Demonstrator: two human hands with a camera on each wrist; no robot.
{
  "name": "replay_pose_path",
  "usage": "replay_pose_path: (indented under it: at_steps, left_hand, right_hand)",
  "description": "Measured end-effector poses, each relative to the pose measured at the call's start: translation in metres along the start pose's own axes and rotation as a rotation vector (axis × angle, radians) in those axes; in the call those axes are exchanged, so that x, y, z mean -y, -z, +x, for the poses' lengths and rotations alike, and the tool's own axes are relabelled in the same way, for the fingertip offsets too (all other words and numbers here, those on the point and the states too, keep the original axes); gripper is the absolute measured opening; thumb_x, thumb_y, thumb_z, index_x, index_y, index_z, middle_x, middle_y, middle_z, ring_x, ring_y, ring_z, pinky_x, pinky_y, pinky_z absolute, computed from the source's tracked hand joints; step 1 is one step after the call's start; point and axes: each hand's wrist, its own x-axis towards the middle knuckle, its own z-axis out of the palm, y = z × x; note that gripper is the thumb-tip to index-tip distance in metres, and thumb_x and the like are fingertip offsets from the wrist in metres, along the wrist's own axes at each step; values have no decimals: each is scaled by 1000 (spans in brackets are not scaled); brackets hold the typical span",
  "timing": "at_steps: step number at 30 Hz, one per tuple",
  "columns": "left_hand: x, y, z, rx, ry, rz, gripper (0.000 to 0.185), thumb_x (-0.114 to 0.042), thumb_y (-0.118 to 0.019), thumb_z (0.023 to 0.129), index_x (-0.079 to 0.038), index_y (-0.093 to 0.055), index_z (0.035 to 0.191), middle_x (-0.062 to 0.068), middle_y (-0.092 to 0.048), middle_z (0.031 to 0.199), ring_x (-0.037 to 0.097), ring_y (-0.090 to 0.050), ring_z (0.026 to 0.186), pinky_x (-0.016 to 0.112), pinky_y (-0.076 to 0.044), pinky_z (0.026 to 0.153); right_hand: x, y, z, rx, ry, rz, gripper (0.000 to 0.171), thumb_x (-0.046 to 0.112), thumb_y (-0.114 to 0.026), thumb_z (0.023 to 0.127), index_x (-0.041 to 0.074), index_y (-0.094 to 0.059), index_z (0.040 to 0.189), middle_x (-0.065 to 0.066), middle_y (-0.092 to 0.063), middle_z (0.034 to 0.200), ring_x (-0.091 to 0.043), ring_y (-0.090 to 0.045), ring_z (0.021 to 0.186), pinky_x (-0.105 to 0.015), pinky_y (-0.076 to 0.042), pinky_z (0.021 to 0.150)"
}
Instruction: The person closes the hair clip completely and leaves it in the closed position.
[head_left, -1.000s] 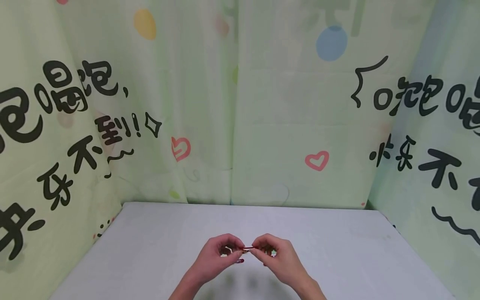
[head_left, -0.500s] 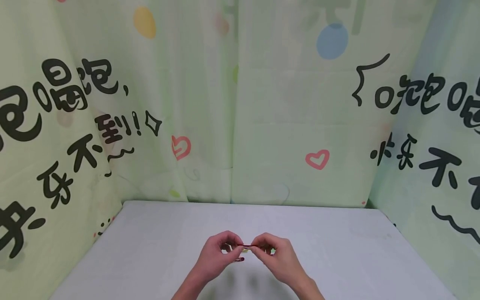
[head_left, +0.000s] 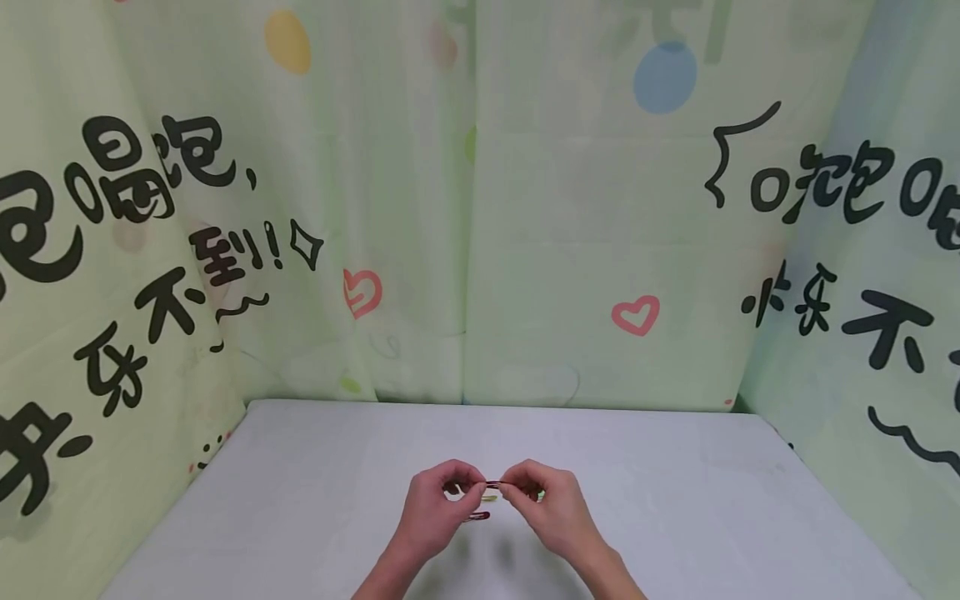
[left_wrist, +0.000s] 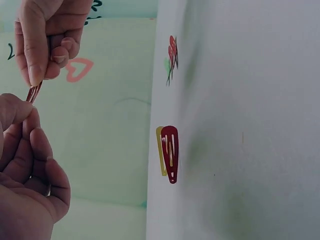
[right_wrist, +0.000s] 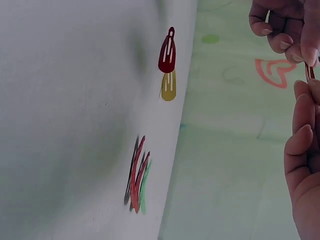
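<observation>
Hands (head_left: 491,500) slightly higher; wrist-only clip pile (right_wrist: 137,175)

Both hands (head_left: 495,512) bare; no sleeves, rings, watch visible.

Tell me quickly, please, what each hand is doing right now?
Left hand: pinches one end of the red hair clip.
Right hand: pinches the other end of the same clip.

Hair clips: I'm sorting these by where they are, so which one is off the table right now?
The dark red hair clip pinched between the left hand and right hand. The red clip and yellow clip lie on the table, overlapping.
</observation>
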Motion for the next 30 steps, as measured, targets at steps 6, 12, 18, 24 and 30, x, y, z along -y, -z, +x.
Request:
replay_pose_path:
  at_steps: [6, 12, 18, 24, 30]
  left_hand:
    - [0, 0, 0, 12, 60, -72, 5, -6, -75, 87, -4, -73, 91, -4, -68, 79, 10, -59, 74, 26, -49, 69]
    - [3, 1, 1, 38, 79, -91, 7, -8, -75, 89, -4, -72, 93, -3, -67, 80, 10, -60, 74, 24, -49, 67]
    - [10, 6, 1, 78, 109, -33, 12, -15, -73, 92, -6, -71, 100, -4, -66, 86, 12, -61, 84, 25, -49, 72]
    - [23, 11, 0, 85, 118, -2, 14, -14, -72, 92, -5, -70, 101, -5, -67, 90, 12, -60, 87, 25, -48, 72]
    - [38, 13, -1, 107, 119, 32, 12, -13, -71, 92, -6, -71, 101, -6, -66, 90, 10, -59, 84, 26, -48, 72]
  right_hand:
    - [-6, 1, 1, 18, 195, -141, 25, -5, -81, 80, 15, -70, 91, 14, -64, 78, -2, -57, 68, -26, -51, 60]
    - [-11, 3, 3, 4, 336, -218, 27, -6, -82, 77, 14, -70, 91, 12, -64, 80, -1, -57, 69, -28, -51, 59]
    - [-16, 6, -2, 7, 254, -172, 25, -3, -81, 80, 16, -71, 92, 15, -63, 79, -1, -57, 68, -27, -51, 58]
    - [-19, 9, -8, 36, 143, -121, 20, 2, -81, 83, 18, -71, 91, 17, -61, 75, -2, -55, 65, -23, -48, 57]
    - [-24, 13, -16, 73, -25, -100, 15, 7, -81, 85, 18, -72, 89, 16, -61, 73, -4, -56, 66, -23, -48, 60]
